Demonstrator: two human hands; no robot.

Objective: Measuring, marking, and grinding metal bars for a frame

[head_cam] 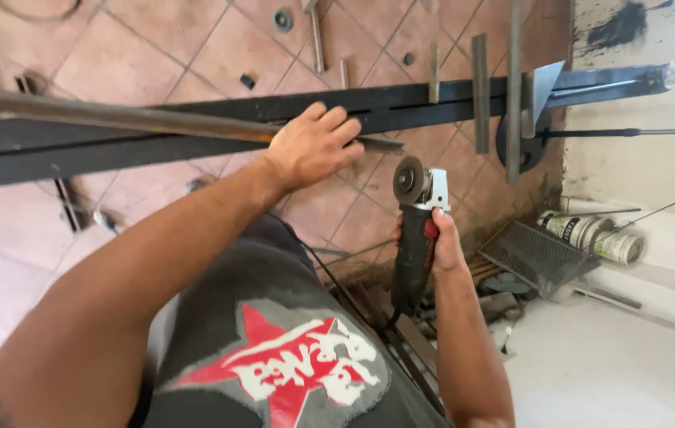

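Observation:
My left hand (314, 147) grips a long rusty metal bar (116, 117) near its end, holding it against a black steel frame (195, 139) that runs across the view. My right hand (442, 242) is closed around the red and black body of an angle grinder (417, 230). Its disc (409, 179) sits just below the bar's tip, a little apart from it. The grinder's cord drops down past my dark shirt.
Terracotta floor tiles lie beneath. Several short steel bars (481, 91) lean by the wall at upper right, with a round black disc (521, 143). Two spray cans (591, 235) and a metal mesh piece (535, 255) rest on a white ledge at right.

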